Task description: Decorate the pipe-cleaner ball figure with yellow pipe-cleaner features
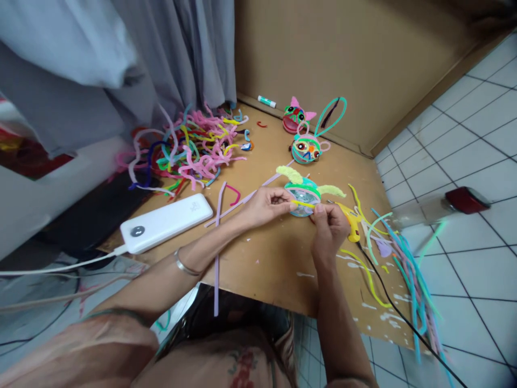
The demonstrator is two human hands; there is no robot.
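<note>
A short yellow pipe cleaner [304, 204] is stretched level between my two hands. My left hand [270, 206] pinches one end, and my right hand [329, 223] pinches the other between thumb and fingers. Just behind it sits a round pipe-cleaner figure [302, 188] in green, pink and light blue, with fuzzy pale yellow pieces sticking out at both sides; my hands partly cover its lower part. Close to my right hand lies a yellow glue gun [354, 223], its black cord running off toward the lower right.
At the back stand two finished-looking animal heads, a rabbit-eared one [306, 149] and a pink-eared one [294, 119], near a glue stick [266, 101]. A pile of pipe cleaners [202, 145] and a white power bank [167, 223] are left. More pipe cleaners [412, 275] overhang the right edge.
</note>
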